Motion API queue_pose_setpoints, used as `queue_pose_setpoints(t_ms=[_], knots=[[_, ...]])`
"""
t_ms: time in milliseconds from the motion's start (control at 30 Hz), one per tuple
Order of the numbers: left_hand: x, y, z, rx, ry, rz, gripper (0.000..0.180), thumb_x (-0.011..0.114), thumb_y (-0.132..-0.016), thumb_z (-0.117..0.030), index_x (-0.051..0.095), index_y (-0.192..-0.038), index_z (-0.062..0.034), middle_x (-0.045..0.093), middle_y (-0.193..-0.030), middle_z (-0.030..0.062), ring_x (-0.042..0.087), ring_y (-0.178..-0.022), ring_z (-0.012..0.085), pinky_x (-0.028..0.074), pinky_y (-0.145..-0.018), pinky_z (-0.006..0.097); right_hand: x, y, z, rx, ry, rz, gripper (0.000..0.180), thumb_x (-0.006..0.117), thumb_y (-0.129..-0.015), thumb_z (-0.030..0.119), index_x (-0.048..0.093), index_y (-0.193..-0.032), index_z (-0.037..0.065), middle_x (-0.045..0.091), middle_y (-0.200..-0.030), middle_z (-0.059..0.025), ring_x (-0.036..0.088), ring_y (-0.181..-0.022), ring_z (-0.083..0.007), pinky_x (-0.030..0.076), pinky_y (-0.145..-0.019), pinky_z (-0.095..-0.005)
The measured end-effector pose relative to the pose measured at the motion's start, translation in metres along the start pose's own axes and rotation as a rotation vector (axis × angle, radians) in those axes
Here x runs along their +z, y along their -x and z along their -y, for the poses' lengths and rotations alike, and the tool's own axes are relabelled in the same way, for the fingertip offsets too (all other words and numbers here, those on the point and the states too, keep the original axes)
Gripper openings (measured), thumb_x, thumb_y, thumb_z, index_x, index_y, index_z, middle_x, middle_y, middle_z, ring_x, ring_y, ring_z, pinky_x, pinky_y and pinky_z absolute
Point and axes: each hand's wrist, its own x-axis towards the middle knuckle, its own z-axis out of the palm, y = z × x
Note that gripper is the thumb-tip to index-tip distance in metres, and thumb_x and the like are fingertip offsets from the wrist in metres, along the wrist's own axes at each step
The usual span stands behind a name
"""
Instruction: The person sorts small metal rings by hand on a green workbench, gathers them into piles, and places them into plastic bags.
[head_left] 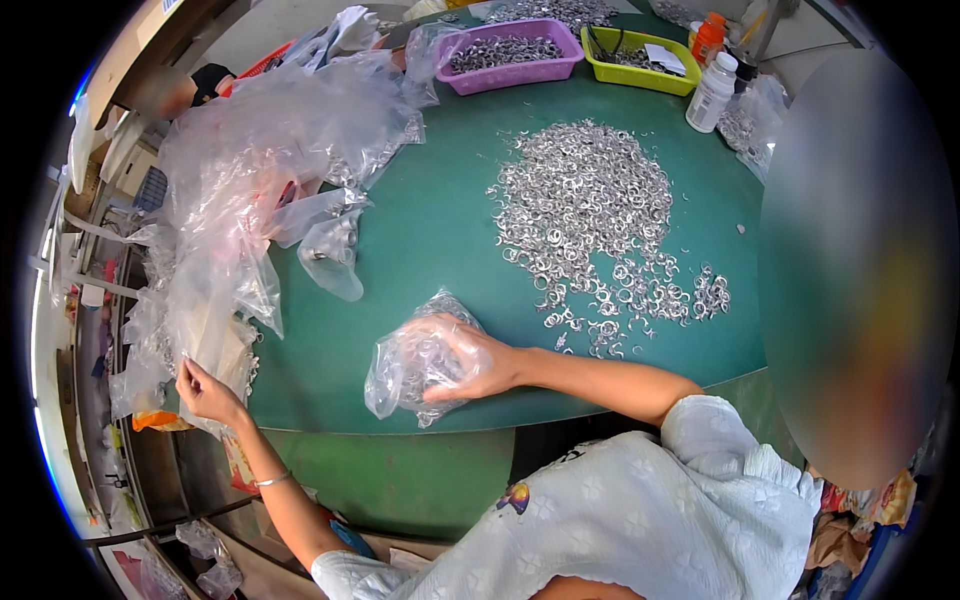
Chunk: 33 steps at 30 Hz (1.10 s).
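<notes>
Right hand (470, 362) clamps a small ring-filled bag (415, 365) flat on the near green surface (430, 220) (likely to steady it), while left hand (205, 392) pinches the heaped bags' (240, 190) near-left edge; loose rings (590, 215) lie far right.

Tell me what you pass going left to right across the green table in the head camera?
Heap of clear plastic bags → small clear bag of metal rings under the right hand → pile of loose silver metal rings → white plastic bottle.
</notes>
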Motion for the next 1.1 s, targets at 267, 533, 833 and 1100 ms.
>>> queue_pose_setpoints(t_ms=[267,533,833,1100], knots=[[-0.003,0.051,0.066,0.063,-0.054,0.317,0.020,0.060,-0.088,-0.010,0.066,-0.104,-0.0005,0.063,-0.101,0.0139,0.060,-0.092,0.0260,0.047,-0.082,0.035,0.003,0.009,-0.041,-0.091,0.313,-0.002,0.083,0.075,-0.070,0.050,0.042,-0.132,0.005,0.044,-0.135,-0.0167,0.035,-0.129,-0.0371,0.021,-0.110,-0.0481],[0.014,0.061,0.103,0.046,-0.440,0.427,0.076,0.074,-0.075,-0.030,0.038,-0.138,-0.0085,0.033,-0.139,0.0234,0.031,-0.130,0.0403,0.024,-0.105,0.055,0.009,0.026,-0.022,0.205,0.397,-0.139,0.108,0.079,-0.061,0.051,0.026,-0.142,0.003,0.029,-0.143,-0.0194,0.024,-0.135,-0.0374,0.023,-0.109,-0.0482],[-0.040,0.099,-0.151,-0.423,0.772,1.012,0.052,0.063,-0.088,-0.024,0.044,-0.131,-0.0038,0.053,-0.113,0.0082,0.054,-0.097,0.0161,0.045,-0.082,0.030,0.007,0.043,-0.024,0.355,0.072,-0.121,0.119,0.087,-0.055,0.038,0.017,-0.143,-0.001,0.019,-0.146,-0.0200,0.021,-0.137,-0.0345,0.024,-0.112,-0.0406],[-0.031,0.078,-0.191,-0.505,0.779,0.982,0.014,0.060,-0.090,-0.012,0.065,-0.096,-0.0008,0.060,-0.075,-0.0020,0.052,-0.066,0.0040,0.043,-0.060,0.019,0.012,0.016,-0.039,0.228,0.110,-0.120,0.109,0.086,-0.059,0.036,0.025,-0.141,-0.002,0.026,-0.143,-0.0214,0.028,-0.134,-0.0330,0.026,-0.111,-0.0390]])
